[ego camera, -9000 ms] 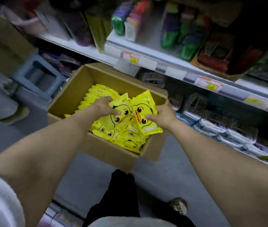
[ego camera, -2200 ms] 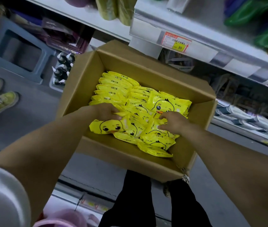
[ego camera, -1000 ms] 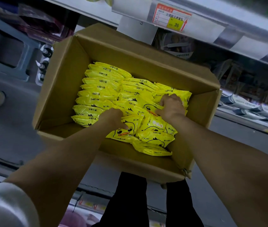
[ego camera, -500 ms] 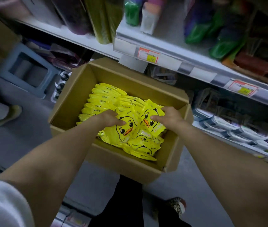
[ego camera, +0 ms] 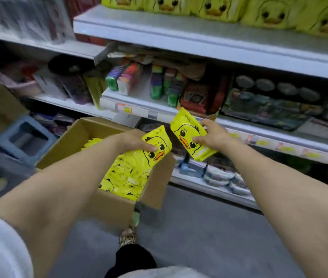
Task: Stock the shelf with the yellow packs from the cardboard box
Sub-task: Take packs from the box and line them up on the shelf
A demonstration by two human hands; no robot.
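**Store aisle: both hands loaded, matching row lies overhead**

Shelving fills the far side of the aisle, and a cardboard box (ego camera: 66,149) stands below us beside its lower tiers. We note a row of duck packs (ego camera: 213,7) of the same print along the front edge of the top shelf (ego camera: 199,35).

The left hand (ego camera: 133,142) grips the first yellow pack (ego camera: 157,145) above the box's far right corner, thumb laid across its printed face. The right hand (ego camera: 212,137) holds the second yellow pack (ego camera: 189,135) by its right edge, thumb on the face. This pack is just past the box's right wall, in front of the middle shelf (ego camera: 159,114).

Both packs face us with their long axes near upright. The second leans left at its top. Loose packs (ego camera: 125,175) remain in the box.

In our judgement the stocked row lies above and ahead of both hands. The right hand is the higher and nearer one. The reach must go upward, clear of the top shelf's front edge.
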